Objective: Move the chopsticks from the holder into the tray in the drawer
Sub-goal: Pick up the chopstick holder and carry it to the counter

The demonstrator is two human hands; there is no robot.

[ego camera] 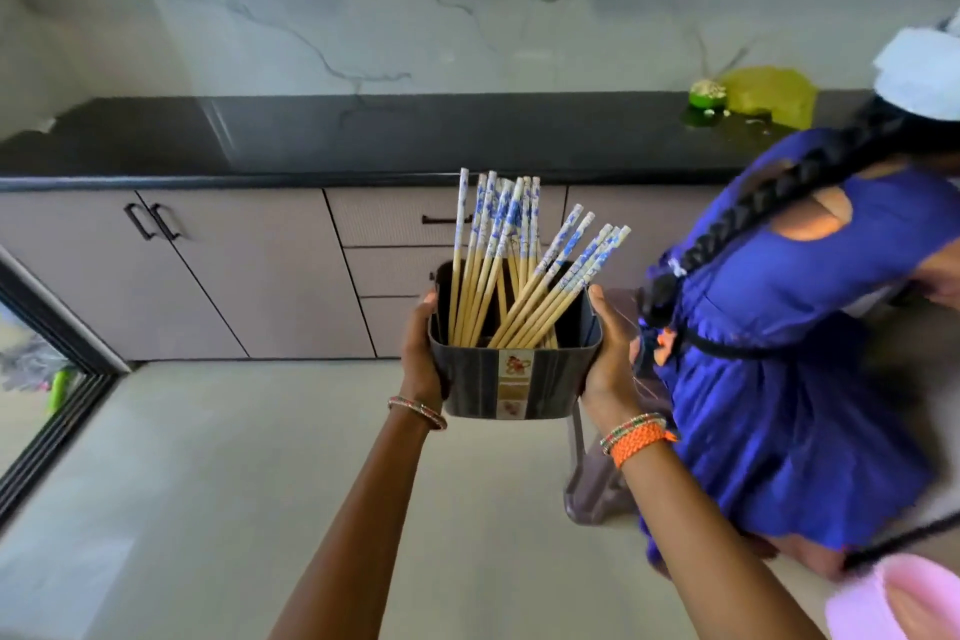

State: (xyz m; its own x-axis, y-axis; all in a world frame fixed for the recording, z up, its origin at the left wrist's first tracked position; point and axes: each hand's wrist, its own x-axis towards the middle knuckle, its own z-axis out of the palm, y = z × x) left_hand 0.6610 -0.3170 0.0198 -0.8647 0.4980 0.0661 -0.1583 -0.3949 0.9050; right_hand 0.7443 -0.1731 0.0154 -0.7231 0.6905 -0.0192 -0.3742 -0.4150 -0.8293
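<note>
Here: left hand (423,353) and right hand (610,359), fingers clasped on opposite sides of dark square plastic holder (511,379). Inside, leaning: wooden chopsticks with blue-and-white patterned tops (511,265). Beyond: closed beige cabinet drawers (389,270), black countertop (311,135).

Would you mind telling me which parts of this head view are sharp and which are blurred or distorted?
Head view: chopsticks and holder are sharp; the person in blue is motion-blurred; the countertop edge bows from wide-angle distortion, with window glare.
</note>
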